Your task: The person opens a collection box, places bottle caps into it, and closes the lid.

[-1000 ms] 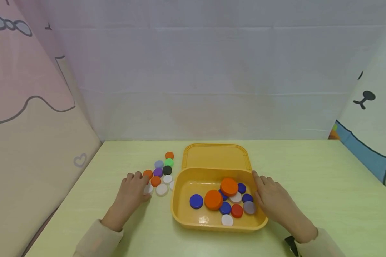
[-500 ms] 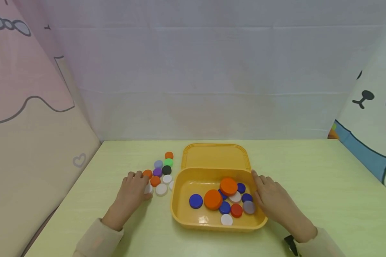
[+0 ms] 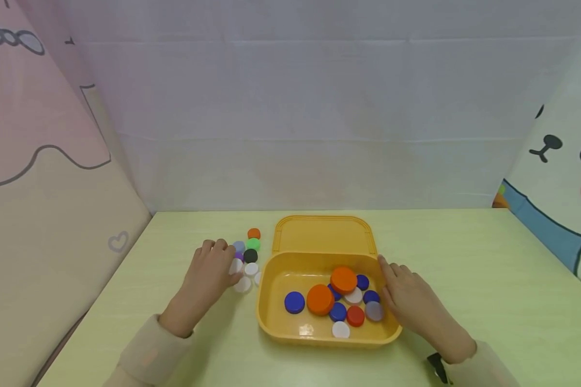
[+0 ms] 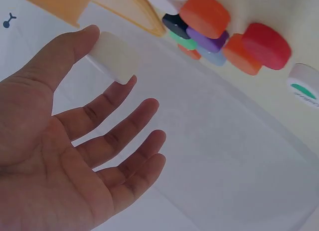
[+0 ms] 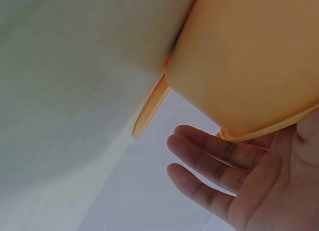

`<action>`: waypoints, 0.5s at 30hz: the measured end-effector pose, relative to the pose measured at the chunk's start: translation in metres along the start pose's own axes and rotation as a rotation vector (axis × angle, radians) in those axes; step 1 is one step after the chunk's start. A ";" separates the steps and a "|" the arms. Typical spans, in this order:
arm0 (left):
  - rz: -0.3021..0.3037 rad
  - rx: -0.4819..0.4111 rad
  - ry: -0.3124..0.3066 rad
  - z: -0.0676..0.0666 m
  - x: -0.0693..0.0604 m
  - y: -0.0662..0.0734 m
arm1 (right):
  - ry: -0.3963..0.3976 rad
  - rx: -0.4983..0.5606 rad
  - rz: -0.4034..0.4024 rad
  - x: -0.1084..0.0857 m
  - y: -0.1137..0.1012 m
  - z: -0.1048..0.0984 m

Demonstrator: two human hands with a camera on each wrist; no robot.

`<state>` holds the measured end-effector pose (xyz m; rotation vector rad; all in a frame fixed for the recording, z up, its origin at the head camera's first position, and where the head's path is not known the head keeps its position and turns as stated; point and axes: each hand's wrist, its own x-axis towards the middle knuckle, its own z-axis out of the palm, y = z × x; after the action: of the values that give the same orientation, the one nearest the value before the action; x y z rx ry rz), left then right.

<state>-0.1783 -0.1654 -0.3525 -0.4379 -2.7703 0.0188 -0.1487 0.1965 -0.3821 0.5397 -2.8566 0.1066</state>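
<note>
My left hand (image 3: 205, 282) pinches a white bottle cap (image 4: 113, 56) between thumb and forefinger; the other fingers are spread and bent in the left wrist view. Just beyond it on the table lie several loose caps, among them a black cap (image 3: 250, 256), a green cap (image 3: 254, 244) and an orange cap (image 3: 254, 234). My right hand (image 3: 413, 301) grips the right rim of a yellow plastic box (image 3: 276, 334), with the rim running between thumb and fingers. Inside the box are several caps, including two large orange caps (image 3: 320, 300), blue ones and a red cap (image 3: 355, 316).
A yellow lid (image 3: 325, 234) lies directly behind the box. In the left wrist view, a red cap (image 4: 266, 45) and a white cap with a green print (image 4: 304, 85) lie near the hand. A pale curtain (image 3: 290, 107) hangs behind the table.
My left hand has moved slightly right and up, taking the white cap along over the loose caps and covering the nearer orange ones. The right hand stays on the box rim.
</note>
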 end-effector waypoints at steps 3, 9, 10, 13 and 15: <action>0.012 -0.005 0.007 -0.009 0.006 0.012 | -0.004 0.002 0.002 0.000 0.000 -0.001; 0.043 -0.017 -0.035 -0.018 0.016 0.037 | 0.002 -0.004 -0.005 0.000 -0.001 -0.003; 0.054 -0.020 -0.046 -0.018 0.017 0.041 | 0.003 -0.004 -0.006 0.000 -0.002 -0.003; 0.091 -0.014 -0.055 -0.018 0.020 0.054 | 0.000 -0.005 -0.006 0.000 -0.002 -0.004; 0.113 -0.016 -0.055 -0.017 0.021 0.062 | -0.003 -0.005 -0.003 -0.001 -0.003 -0.004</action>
<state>-0.1732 -0.1009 -0.3338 -0.6064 -2.7974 0.0367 -0.1464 0.1947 -0.3784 0.5436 -2.8582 0.0976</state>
